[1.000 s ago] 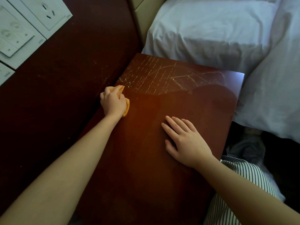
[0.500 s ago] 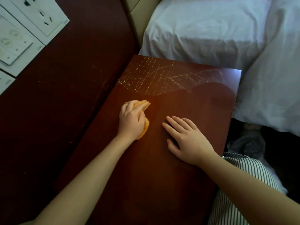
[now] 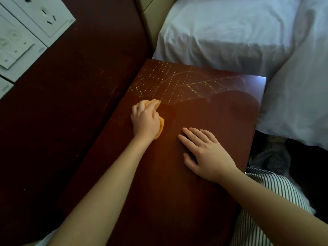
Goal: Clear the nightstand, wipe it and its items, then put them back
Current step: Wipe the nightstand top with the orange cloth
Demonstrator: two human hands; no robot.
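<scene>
A dark wooden wall panel (image 3: 62,112) fills the left of the head view, with white socket and switch plates (image 3: 44,15) at its upper corner. White bedding (image 3: 221,36) lies along the top and right. Between them stands the nightstand (image 3: 195,201), its glossy reddish top carrying pale scratches (image 3: 177,82) across the far end, where light catches them.

The left hand (image 3: 145,121) presses an orange cloth (image 3: 160,126) onto the top, near the wall-side edge and just short of the scratched patch. Its fingers (image 3: 140,108) are curled over the bunched cloth and grip it, so that only the cloth's front tip and right edge show. Holding it balled like this probably puts firm pressure on a small area.

The right hand (image 3: 207,157) lies palm down on the middle of the top, just beside the left. Its fingers (image 3: 197,137) are straight and slightly spread and hold nothing. It seems to be there for support while the person leans in.

A striped garment (image 3: 266,189) shows at the lower right, beside the nightstand's bed-side edge.

The nightstand's items are not in view, so the step in hand appears to be wiping the top, and the items have yet to be put back.
</scene>
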